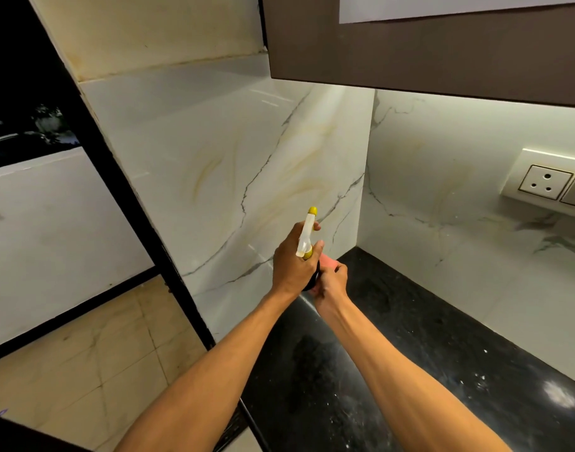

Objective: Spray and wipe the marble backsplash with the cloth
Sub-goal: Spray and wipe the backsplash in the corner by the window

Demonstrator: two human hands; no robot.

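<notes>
Our left hand [292,261] grips the spray bottle [306,234] at its neck, fingers clamped round the white trigger head. Its yellow nozzle [312,210] points at the veined marble backsplash [247,177] close ahead. Our right hand [332,283] sits just beneath, fingers curled round a pink bundle [329,263]; we cannot tell whether it is the cloth. Both hands hover over the black countertop [410,337].

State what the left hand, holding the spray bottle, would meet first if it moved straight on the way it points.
The left hand and its bottle point at the backsplash left of the corner; nothing shows between, so probably that, nozzle first. Depth is unclear.
</notes>
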